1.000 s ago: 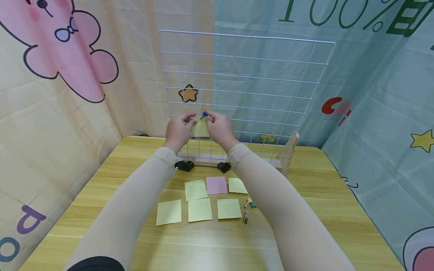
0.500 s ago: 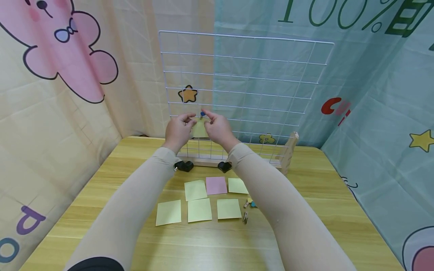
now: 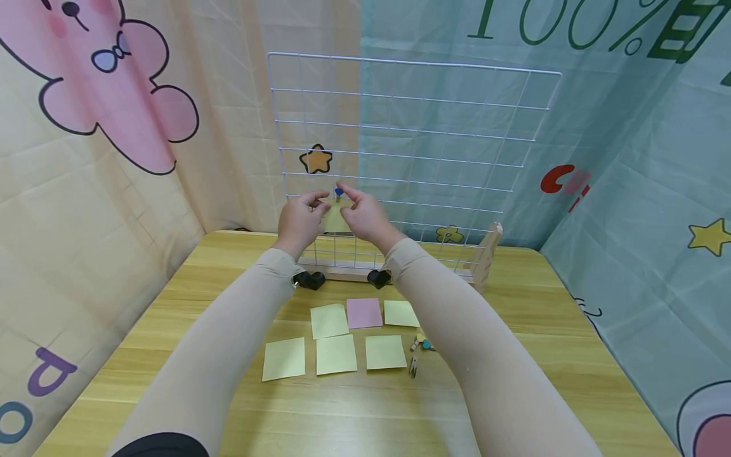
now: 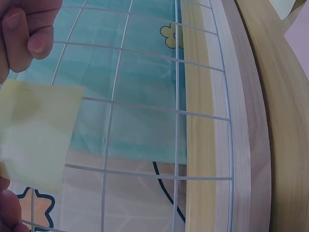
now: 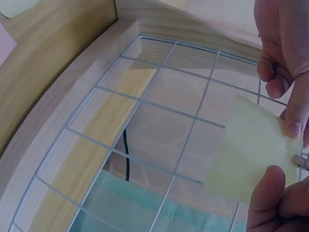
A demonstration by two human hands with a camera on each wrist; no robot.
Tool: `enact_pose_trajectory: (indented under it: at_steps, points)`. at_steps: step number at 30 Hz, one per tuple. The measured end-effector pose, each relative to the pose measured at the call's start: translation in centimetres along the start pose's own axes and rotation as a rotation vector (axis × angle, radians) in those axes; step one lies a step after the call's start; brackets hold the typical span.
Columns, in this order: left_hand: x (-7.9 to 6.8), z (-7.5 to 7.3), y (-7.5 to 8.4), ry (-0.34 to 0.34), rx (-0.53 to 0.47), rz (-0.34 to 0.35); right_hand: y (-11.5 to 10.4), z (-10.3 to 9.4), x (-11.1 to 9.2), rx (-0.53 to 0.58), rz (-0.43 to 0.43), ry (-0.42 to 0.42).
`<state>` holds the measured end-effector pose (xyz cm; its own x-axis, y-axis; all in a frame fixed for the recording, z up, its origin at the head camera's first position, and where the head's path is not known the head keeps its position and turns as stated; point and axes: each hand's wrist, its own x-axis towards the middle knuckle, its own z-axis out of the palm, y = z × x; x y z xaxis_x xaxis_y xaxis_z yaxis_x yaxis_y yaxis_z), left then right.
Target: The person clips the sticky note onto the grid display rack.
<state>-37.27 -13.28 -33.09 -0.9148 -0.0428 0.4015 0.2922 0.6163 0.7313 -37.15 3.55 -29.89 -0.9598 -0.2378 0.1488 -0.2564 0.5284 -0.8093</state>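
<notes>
My left hand (image 3: 299, 222) pinches a pale yellow sticky note (image 3: 335, 217) by its left side, against the white wire grid (image 3: 434, 133). A small clothespin with a blue top (image 3: 339, 192) sits at the note's upper edge; in the right wrist view only its light end (image 5: 300, 161) shows at the frame's side. My right hand (image 3: 368, 217) is at the note's right, index finger stretched out by the clothespin's top and thumb apart, near the paper. In the left wrist view the note (image 4: 36, 133) lies flat before the wires, with my right hand's other fingers curled above it.
Several yellow notes (image 3: 336, 354) and a purple note (image 3: 364, 313) lie on the wooden table (image 3: 342, 412). Loose clothespins (image 3: 414, 367) are beside them, partly behind my right sleeve. The grid stands in a wooden base (image 3: 485, 257), with printed curtains behind.
My right hand has shifted slightly left, and its thumb and index finger have parted from the blue clothespin, which now shows between my hands. The left hand has stayed at the note.
</notes>
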Motion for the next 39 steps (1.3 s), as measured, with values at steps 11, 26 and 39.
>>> enact_pose_trajectory:
  at_steps: [11, 26, 39]
  points:
    - [-0.2, -0.2, 0.2, -0.014, -0.013, -0.014, 0.1, -0.5, 0.1, 0.034, 0.005, -0.037]
    - [-0.2, -0.4, 0.2, -0.025, 0.005, -0.012, 0.4, -0.8, -0.1, 0.109, -0.027, -0.080]
    - [-0.2, -0.4, -0.2, -0.022, 0.004, -0.015, 1.0, -2.2, -1.8, 0.120, -0.088, -0.096]
